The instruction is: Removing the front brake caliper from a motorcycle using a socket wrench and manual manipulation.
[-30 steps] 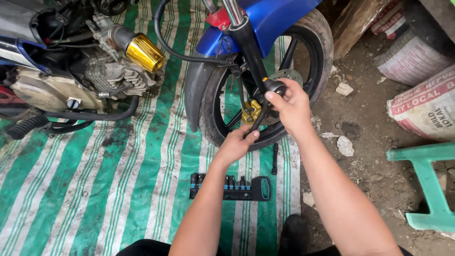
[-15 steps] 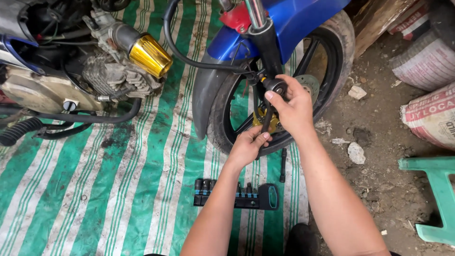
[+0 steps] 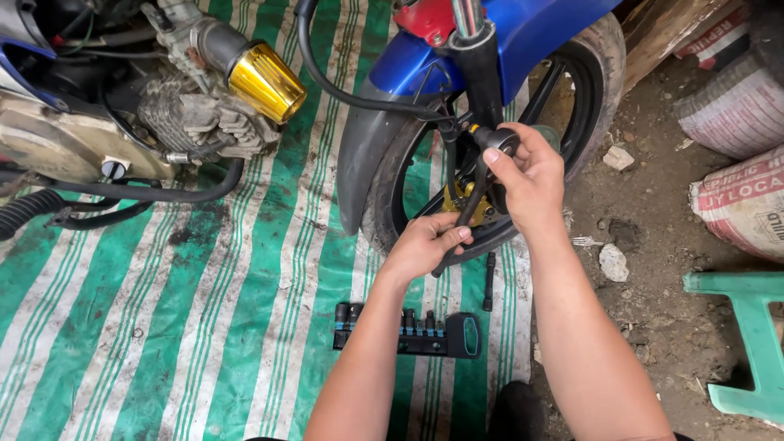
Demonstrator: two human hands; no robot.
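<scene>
A black ratchet wrench [image 3: 472, 194] is set on the front wheel [image 3: 490, 147] of a blue motorcycle, near the gold brake caliper [image 3: 464, 198]. My right hand [image 3: 527, 175] grips the wrench's round head at the bottom of the fork leg [image 3: 482, 73]. My left hand [image 3: 425, 242] is closed around the lower end of the wrench handle. The blue front fender [image 3: 523, 41] arches over the tyre.
A rail of black sockets [image 3: 408, 333] and a loose extension bar [image 3: 488, 280] lie on the green and white striped tarp [image 3: 204, 327]. The engine with a gold air filter [image 3: 265, 82] is at left. Sacks [image 3: 735, 106] and a green plastic stool [image 3: 747, 343] stand at right.
The view has shifted closer to the wheel. Both hands stay on the wrench; the left hand has moved slightly along the handle.
</scene>
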